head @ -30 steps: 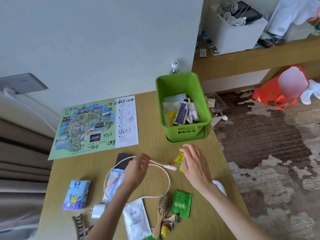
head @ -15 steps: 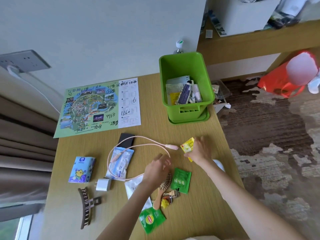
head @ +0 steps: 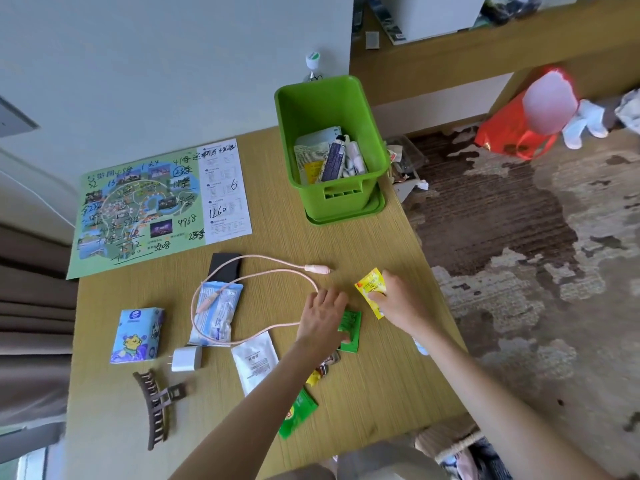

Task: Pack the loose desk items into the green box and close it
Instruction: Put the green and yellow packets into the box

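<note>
Risk one: right hand [head: 398,301] pinches yellow sachet [head: 371,288] by one edge. It's thin foil and could slip on the way to the box [head: 322,102]. Left hand [head: 322,318] sits bent over green sachet [head: 350,329], but I can't tell if it has a grip. A flat packet on a smooth desk [head: 346,247] may just slide. Hands are near each other, not touching.

Cable [head: 263,273] loops just beside the left knuckles. A snag would drag it across wipes pack [head: 216,315].

Box is open and part-filled, at the far right of the desk near the edge. A hard drop could nudge it.

Box stands on its lid [head: 346,219], so the lid must come out before closing.

Also out: plug [head: 185,358], tissue pack [head: 136,336], hair clip [head: 156,407], white sachet [head: 254,362], map [head: 156,206].
</note>
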